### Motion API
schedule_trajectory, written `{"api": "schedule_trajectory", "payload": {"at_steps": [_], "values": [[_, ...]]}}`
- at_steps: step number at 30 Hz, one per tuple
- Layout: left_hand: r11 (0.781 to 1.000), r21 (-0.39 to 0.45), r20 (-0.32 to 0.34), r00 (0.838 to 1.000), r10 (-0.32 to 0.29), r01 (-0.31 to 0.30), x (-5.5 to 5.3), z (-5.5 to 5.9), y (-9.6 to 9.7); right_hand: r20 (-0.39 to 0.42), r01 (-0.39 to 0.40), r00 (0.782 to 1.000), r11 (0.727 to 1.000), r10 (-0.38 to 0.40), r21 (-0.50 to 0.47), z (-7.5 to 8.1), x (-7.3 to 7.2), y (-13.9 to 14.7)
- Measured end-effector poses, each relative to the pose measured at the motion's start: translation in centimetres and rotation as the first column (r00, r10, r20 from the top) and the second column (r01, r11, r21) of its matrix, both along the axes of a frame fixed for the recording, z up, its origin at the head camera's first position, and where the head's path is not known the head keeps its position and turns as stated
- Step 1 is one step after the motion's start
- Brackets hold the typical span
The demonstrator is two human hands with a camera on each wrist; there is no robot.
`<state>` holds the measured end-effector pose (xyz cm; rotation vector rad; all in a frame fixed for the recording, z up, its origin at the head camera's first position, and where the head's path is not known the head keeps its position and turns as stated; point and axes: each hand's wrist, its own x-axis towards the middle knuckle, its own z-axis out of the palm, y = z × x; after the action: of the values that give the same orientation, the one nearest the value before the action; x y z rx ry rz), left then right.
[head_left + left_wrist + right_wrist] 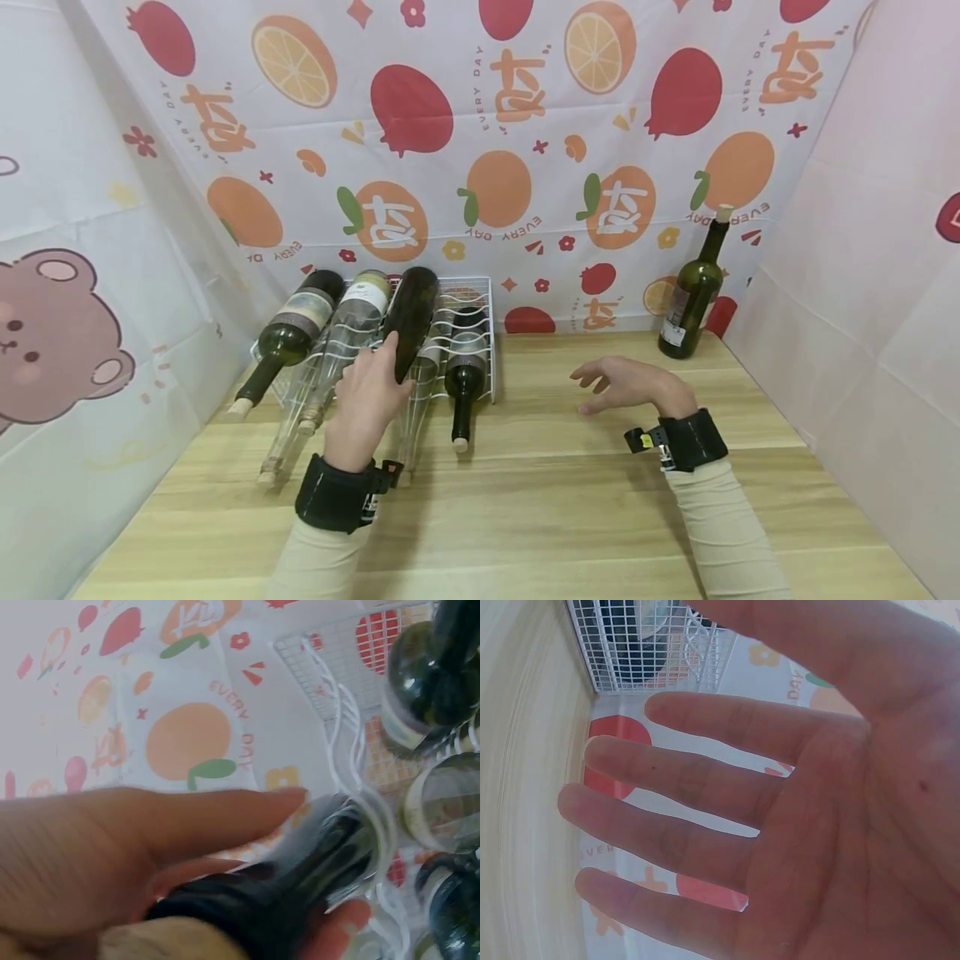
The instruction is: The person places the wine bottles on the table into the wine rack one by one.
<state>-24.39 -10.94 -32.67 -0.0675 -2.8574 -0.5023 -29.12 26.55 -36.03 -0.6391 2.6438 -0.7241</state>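
My left hand grips a dark wine bottle by its neck end, over a white wire rack. In the left wrist view, the thumb and fingers lie around that bottle, its cork close to the camera and its base end toward the wavy wires. Whether the bottle touches the rack I cannot tell. My right hand hovers over the table, holding nothing; its fingers are spread apart in the right wrist view.
Several corked bottles lie in the rack, among them a labelled green one at left and a dark one at right. A green bottle stands upright at the back right of the wooden table. A fruit-print curtain hangs behind.
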Motion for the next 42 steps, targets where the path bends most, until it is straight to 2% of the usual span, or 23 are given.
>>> {"api": "schedule_trajectory", "payload": {"at_steps": [5, 14, 19, 28, 35, 42], "values": [[1.0, -0.009, -0.127, 0.992, 0.026, -0.027, 0.56, 0.16, 0.32, -0.003, -0.006, 1.0, 1.0, 0.006, -0.001, -0.07, -0.12, 0.01], [1.0, -0.024, -0.207, 0.978, -0.003, -0.002, 0.32, -0.24, 0.53, -0.003, -0.006, 1.0, 1.0, 0.006, 0.002, 0.06, 0.03, -0.07], [1.0, -0.03, -0.195, 0.981, -0.013, 0.008, 0.07, -0.31, 0.38, 0.001, -0.011, 1.0, 1.0, 0.011, -0.005, 0.11, 0.07, -0.18], [1.0, -0.002, -0.127, 0.992, -0.027, 0.027, 0.12, -0.29, 0.14, 0.0, -0.022, 1.0, 1.0, 0.022, -0.003, -0.08, 0.04, -0.22], [0.998, 0.021, -0.107, 0.993, -0.053, 0.055, 0.19, -0.23, -0.04, -0.002, -0.011, 1.0, 1.0, 0.011, 0.004, 0.02, 0.14, -0.37], [0.998, 0.031, -0.069, 0.996, -0.053, 0.055, 0.16, -0.01, -0.05, -0.001, -0.016, 1.0, 1.0, 0.016, 0.011, -0.04, -0.05, -0.38]]}}
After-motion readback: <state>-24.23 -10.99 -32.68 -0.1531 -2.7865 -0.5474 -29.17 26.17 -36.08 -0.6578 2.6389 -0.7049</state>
